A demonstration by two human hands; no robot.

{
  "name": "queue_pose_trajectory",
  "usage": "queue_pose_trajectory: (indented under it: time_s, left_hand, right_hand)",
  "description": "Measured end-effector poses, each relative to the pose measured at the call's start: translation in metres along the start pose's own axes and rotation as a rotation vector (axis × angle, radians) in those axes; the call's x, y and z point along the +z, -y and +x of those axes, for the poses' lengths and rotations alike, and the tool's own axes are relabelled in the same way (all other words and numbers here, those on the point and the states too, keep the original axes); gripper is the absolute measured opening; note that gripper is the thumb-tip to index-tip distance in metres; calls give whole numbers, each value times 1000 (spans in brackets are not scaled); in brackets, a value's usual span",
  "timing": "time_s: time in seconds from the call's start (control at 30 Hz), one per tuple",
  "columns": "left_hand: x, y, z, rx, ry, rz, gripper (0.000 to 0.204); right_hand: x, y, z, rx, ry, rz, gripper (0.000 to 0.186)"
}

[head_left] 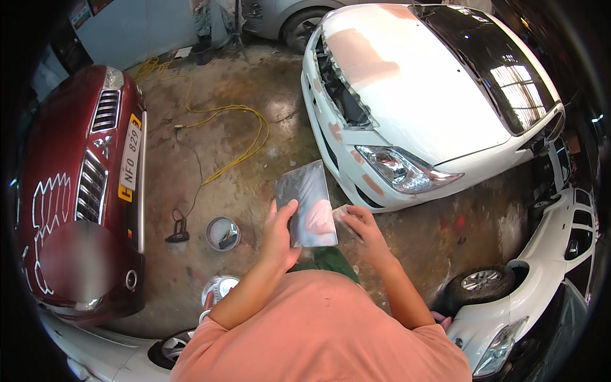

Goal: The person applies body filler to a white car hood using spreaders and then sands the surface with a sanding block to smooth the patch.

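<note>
My left hand (279,235) grips a flat grey rectangular plate (300,184), with a smear of pale pink paste (319,220) on its right part. Just right of the plate, my right hand (366,232) has its fingers closed on a small pale flat piece (344,218), possibly a spreader, partly covered by the fingers. Beyond my hands stands a white car (433,108) with pinkish patches on its bonnet and bumper.
A dark red car (60,127) stands left, another white car (509,299) lower right, a grey car (273,16) behind. On the stained concrete floor (273,89) lie a yellow cord (223,173), a black tool (179,232) and a round container (223,224).
</note>
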State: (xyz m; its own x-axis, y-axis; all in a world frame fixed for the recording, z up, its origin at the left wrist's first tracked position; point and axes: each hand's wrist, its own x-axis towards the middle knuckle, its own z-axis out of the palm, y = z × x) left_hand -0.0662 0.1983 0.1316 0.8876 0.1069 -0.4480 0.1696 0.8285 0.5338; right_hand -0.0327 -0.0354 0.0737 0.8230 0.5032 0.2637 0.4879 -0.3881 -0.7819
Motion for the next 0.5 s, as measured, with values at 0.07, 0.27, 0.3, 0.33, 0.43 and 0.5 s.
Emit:
queue_pose_trajectory:
  time_s: [0.07, 0.27, 0.3, 0.33, 0.43, 0.5]
  left_hand:
    - [7, -8, -3, -62, 71, 9, 40]
    - [5, 16, 2, -109, 152, 143, 37]
    - [10, 18, 1, -81, 137, 160, 36]
    - [13, 19, 0, -76, 162, 177, 37]
    - [22, 28, -3, -55, 198, 216, 38]
    - [32, 40, -3, -37, 180, 237, 38]
  right_hand:
    - [9, -7, -13, 322, -178, 464, 69]
    - [-13, 34, 30, 326, -485, 1372, 56]
    - [-18, 34, 33, 305, -481, 1388, 55]
    - [-23, 34, 33, 265, -466, 1392, 54]
    - [-36, 34, 28, 256, -465, 1429, 55]
    - [-45, 41, 18, 246, -487, 1464, 56]
